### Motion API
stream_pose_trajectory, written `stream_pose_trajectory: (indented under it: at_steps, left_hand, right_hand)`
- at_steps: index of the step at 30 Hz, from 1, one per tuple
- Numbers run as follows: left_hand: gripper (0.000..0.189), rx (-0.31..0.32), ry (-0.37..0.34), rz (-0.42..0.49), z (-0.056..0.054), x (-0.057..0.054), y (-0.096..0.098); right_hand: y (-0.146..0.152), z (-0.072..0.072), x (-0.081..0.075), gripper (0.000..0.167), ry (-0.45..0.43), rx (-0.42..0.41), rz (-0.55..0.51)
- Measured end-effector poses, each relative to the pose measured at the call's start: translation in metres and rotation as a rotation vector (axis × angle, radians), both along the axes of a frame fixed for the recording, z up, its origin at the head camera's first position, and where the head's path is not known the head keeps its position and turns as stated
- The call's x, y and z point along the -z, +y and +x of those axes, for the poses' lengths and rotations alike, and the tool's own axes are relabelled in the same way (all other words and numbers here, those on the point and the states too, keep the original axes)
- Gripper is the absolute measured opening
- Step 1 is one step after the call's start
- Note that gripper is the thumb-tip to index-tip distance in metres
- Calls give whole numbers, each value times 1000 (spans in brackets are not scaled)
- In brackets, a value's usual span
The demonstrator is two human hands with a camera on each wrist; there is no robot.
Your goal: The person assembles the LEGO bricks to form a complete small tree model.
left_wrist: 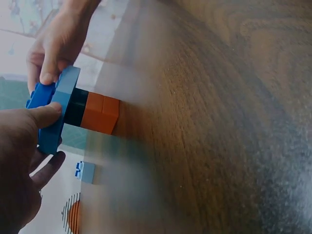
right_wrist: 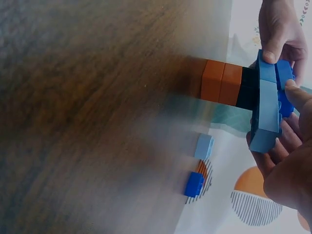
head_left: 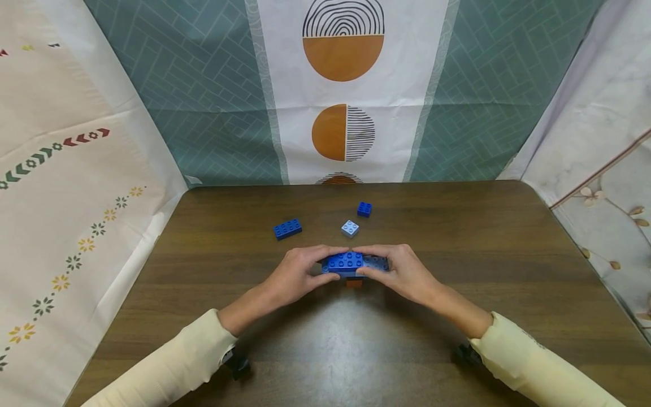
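A stack of toy building bricks stands on the table in front of me. Its base is orange bricks (left_wrist: 101,113), with a dark green brick (right_wrist: 247,88) above them. A wider layer of light blue bricks (right_wrist: 267,108) overhangs that on both sides, and a blue eight-stud brick (head_left: 346,262) sits on top. My left hand (head_left: 299,268) grips the stack's left end, thumb at the front and fingers behind. From the right, my right hand (head_left: 407,272) holds the other end the same way, partly covering the light blue layer.
Beyond the stack lie a loose blue brick (head_left: 287,229) at left, a small light blue brick (head_left: 350,228) and a small blue brick (head_left: 364,209). The brown wooden table (head_left: 213,226) ends at a patterned cloth backdrop (head_left: 213,130).
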State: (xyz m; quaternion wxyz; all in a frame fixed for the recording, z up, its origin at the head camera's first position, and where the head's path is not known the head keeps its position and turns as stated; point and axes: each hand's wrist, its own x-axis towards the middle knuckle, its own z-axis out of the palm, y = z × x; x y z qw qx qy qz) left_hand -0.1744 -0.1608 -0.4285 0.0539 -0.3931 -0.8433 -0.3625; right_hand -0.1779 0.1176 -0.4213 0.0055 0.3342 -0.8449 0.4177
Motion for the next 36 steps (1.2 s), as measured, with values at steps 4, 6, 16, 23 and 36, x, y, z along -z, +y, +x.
stream_pose_trajectory:
  at_steps: [4,6,16,23,36]
  left_hand:
    - [53,-4,8,0,1,0,0]
    - [51,-4,10,4,1,0,0]
    - [45,-19,21,30,0,2,2]
    - [45,-35,42,29,0,3,4]
    - [45,-46,49,12,1,1,6]
  right_hand:
    - [-1,0,1,43,10,-3,-8]
    - [-1,-1,2,43,25,-6,-10]
    - [-4,0,7,45,63,11,-10]
    - [-5,1,5,46,75,19,4]
    - [-5,1,6,47,74,15,20]
